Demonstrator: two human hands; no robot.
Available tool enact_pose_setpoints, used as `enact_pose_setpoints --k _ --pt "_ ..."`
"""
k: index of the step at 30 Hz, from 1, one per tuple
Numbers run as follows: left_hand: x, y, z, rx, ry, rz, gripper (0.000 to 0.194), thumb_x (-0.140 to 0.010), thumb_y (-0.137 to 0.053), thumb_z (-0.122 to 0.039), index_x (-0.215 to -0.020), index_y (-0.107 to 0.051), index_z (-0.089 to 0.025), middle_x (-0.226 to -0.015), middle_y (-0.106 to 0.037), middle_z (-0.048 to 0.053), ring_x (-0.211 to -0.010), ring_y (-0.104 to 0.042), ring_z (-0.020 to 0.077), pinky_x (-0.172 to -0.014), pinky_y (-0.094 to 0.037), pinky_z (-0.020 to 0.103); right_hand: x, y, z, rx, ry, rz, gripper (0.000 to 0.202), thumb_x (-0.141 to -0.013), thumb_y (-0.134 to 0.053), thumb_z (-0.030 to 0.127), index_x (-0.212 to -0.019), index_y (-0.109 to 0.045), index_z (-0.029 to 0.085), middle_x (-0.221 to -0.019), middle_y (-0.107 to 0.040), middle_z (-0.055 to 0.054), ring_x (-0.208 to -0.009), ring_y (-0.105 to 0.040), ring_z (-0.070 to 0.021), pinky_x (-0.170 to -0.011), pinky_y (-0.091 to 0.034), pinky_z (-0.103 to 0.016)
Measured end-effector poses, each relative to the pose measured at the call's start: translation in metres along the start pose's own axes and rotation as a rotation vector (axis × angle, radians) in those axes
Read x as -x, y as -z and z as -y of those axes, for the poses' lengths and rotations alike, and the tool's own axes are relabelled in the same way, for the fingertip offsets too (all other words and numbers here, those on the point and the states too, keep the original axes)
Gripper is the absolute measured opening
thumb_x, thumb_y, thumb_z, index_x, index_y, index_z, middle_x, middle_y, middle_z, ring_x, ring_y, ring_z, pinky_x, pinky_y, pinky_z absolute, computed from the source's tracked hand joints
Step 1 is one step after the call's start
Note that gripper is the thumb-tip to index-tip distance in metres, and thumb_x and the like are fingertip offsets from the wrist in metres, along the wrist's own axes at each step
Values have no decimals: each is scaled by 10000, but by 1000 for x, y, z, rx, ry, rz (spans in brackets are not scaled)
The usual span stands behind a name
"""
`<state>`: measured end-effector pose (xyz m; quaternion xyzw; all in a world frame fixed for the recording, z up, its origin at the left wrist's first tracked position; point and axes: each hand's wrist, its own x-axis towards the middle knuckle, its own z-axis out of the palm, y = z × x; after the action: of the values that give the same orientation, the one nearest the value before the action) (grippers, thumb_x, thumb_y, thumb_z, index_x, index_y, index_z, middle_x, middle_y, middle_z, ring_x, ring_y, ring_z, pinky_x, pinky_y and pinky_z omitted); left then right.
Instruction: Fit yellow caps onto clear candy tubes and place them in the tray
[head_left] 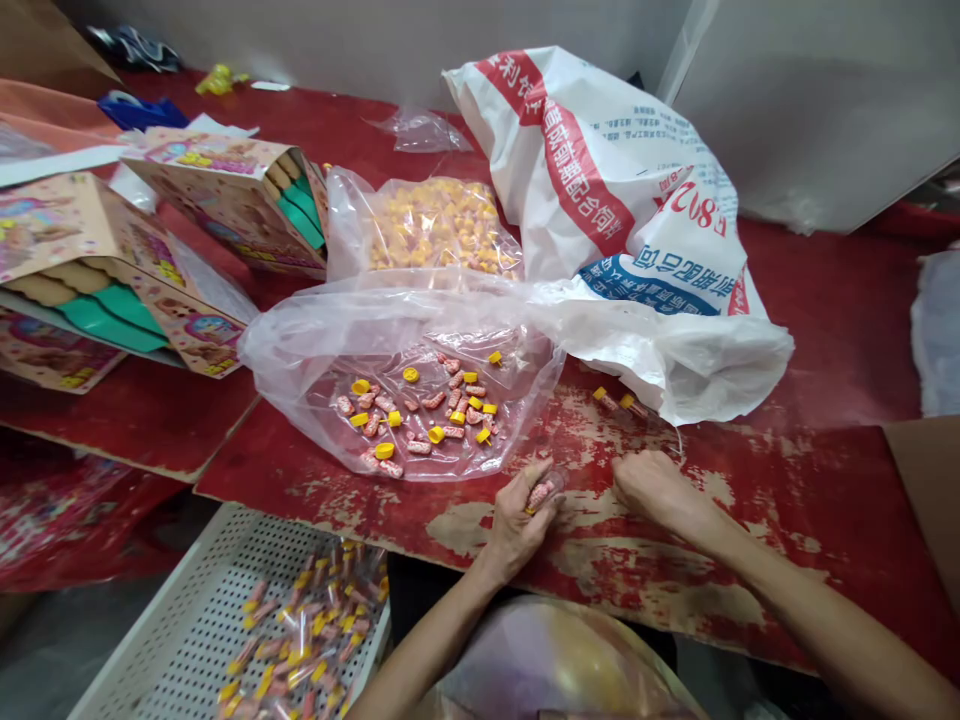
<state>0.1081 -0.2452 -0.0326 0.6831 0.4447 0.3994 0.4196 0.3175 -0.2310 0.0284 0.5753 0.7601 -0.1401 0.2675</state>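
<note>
Over the front part of the worn red table, my left hand (517,520) is closed around a small clear candy tube (541,492) with pink-and-white contents and a bit of yellow at its lower end. My right hand (652,485) rests to the right with its fingers curled in; whatever may be inside is hidden. Beyond my left hand, an opened clear plastic bag (300,345) holds loose pink-and-white pieces (420,447) and yellow caps (384,451). Two yellow-capped tubes (606,398) lie past my right hand, by the edge of a white woven sack (600,190).
A clear bag of many yellow caps (435,225) lies behind the opened bag. Printed cardboard boxes (225,190) with green inserts stand at left. Below the table edge, a white perforated crate (180,600) holds many yellow-capped tubes (315,630). A brown carton (926,490) stands at far right.
</note>
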Motion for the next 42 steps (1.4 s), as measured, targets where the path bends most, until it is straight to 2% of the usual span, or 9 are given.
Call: enact_pose_setpoints --k 10,16,22,28,30,32,35,39,42 --pt "0 1 -2 86 75 -44 405 -783 -575 -220 -1185 -567 -176 -1065 -648 84 -944 -620 186 -844 -493 319 3 -11 6 -98 -63 -110 317 -945 -348 271 -886 -619 117 -857 -654 -137 -759 -638 -227 -621 -411 -287" --pt "6 4 -10 239 60 -44 226 -808 -591 -238 -1027 -615 -187 -983 -639 59 -921 -608 175 -842 -486 308 1 -37 58 -967 -5 -593 241 -918 -424 352 -1039 -542 181 -967 -601 -37 -857 -562 -144 -762 -420 -258" --pt "-2 13 -8 56 -195 173 264 -796 -502 -124 -1025 -616 -189 -1118 -621 92 -1090 -542 213 -942 -429 383 9 -36 65 -1295 49 -479 176 -795 -525 251 -953 -549 177 -891 -599 -9 -791 -545 -137 -722 -424 -246" --pt "3 -1 -3 -373 -433 318 300 -838 -466 -175 -1118 -560 -126 -1090 -619 140 -1002 -529 257 -867 -429 428 22 -19 18 -890 347 -289 401 -771 -430 138 -1155 -526 197 -1140 -570 -56 -1030 -519 -176 -917 -400 -304" --pt "7 -6 -3 -509 -473 317 344 -828 -481 -167 -1162 -544 -118 -1086 -613 147 -1006 -516 274 -861 -419 449 11 -9 2 -663 185 -397 356 -818 -409 155 -1146 -546 184 -1109 -577 -75 -1019 -524 -187 -908 -406 -305" --pt "9 -9 -3 -571 -499 304 355 -825 -478 -157 -1171 -544 -121 -1060 -613 144 -999 -509 273 -872 -408 462 -9 1 -7 -403 -167 -529 304 -888 -372 211 -1118 -562 156 -1065 -573 -107 -924 -554 -203 -814 -435 -312" --pt "10 -8 -4 -545 -496 272 313 -816 -497 -181 -1113 -573 -118 -1017 -609 136 -968 -508 262 -879 -402 453 -39 10 -9 -171 -479 -574 300 -923 -364 288 -1061 -583 138 -1099 -532 -149 -824 -566 -222 -636 -415 -302" --pt "11 -7 -4 -544 -458 267 268 -793 -483 -138 -1036 -598 -131 -962 -612 116 -877 -531 226 -795 -419 388 -51 6 0 -105 -415 -616 234 -901 -426 293 -969 -590 139 -1136 -509 -156 -1012 -504 -285 -707 -399 -326" --pt "14 -9 -3 -611 -453 226 291 -783 -477 -124 -1050 -594 -131 -1133 -594 147 -999 -524 251 -846 -396 409 -37 -7 -2 -86 -248 -610 201 -906 -426 275 -933 -572 140 -999 -579 -117 -967 -521 -252 -817 -376 -352"
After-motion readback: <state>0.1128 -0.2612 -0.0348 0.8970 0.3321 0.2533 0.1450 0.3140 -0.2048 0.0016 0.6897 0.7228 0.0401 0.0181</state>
